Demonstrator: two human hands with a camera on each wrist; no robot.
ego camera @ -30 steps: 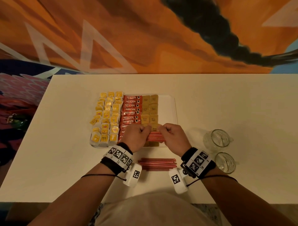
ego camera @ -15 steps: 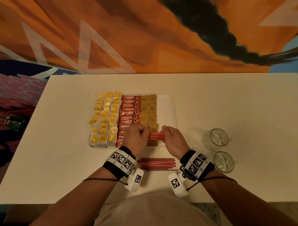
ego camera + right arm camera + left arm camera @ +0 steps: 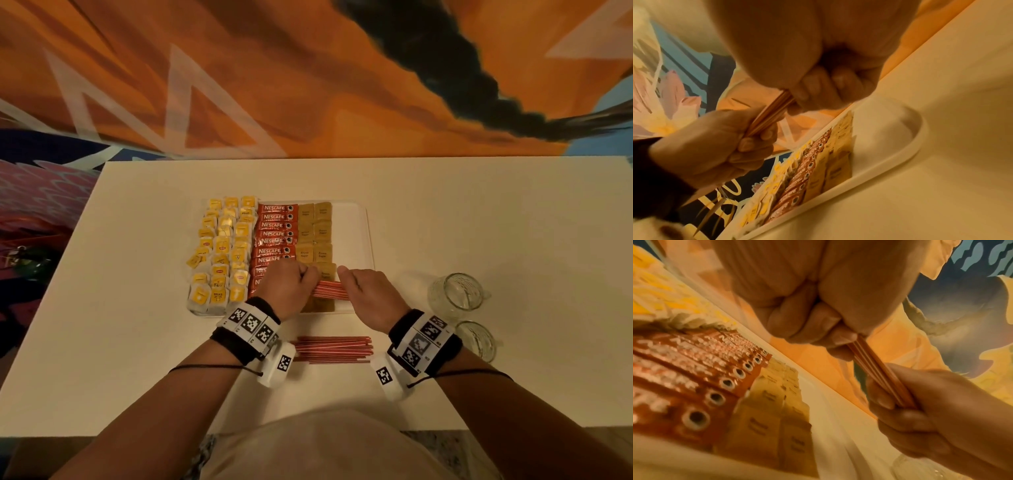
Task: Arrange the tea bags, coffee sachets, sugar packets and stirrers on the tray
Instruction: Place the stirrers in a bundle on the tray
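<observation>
— What are the hands doing?

— Both hold one small bundle of red stirrers (image 3: 329, 290). The left hand (image 3: 290, 287) has its fingers curled tight round one end, the right hand (image 3: 370, 294) is clamped on the other end, and the bundle runs level between them. The wrist views show the same: fingers (image 3: 813, 324) folded over the sticks, thumb pressed on top.

— Where is the bundle against the tray?

— It is held over the near part of the tray (image 3: 356, 233), above the last brown sugar packets (image 3: 314, 233). Whether it touches them I cannot tell; the hands cover that spot.

— And round the grip?

— Just beyond the left knuckles lie the red coffee sachets (image 3: 274, 233), stacked in a column running away from the hands. Further left of those are the yellow tea bags (image 3: 224, 246) in three rows, the outer row spilling past the tray's left edge. Right of the sugar packets, beyond the right hand, the tray has a bare white strip.

— Anything nearer than the hands?

— A second, larger pile of stirrers (image 3: 332, 348) lies flat on the table (image 3: 479, 212), between the two wrists. Off to the right of the right hand stand two glass cups (image 3: 457, 296), one nearer than the other, well apart from the tray.
</observation>
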